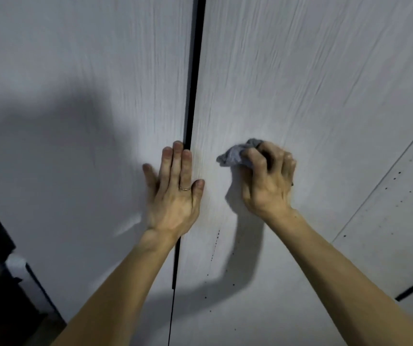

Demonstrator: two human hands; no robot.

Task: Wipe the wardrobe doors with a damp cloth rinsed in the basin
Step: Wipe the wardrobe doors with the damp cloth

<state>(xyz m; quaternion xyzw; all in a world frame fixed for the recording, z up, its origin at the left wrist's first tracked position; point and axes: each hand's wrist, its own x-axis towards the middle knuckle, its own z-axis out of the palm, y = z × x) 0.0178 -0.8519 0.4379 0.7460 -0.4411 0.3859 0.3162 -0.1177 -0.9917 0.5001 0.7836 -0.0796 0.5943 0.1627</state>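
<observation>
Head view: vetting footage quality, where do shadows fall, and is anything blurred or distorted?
Head view: a soft shadow lies on the white wood-grain left door; the right hand, gripping the crumpled grey cloth, casts a sharper shadow on the right door; the flat left hand looks smeared; the dark door gap leans, suggesting wide-angle distortion.

hands on wardrobe doors, gripping cloth

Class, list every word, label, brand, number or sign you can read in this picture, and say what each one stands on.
None: no readable text anywhere.
The white wood-grain wardrobe doors carry only dark specks, no writing.
The crumpled grey cloth gripped by the right hand is plain.
The thin ring on the left hand shows no marking.
</observation>
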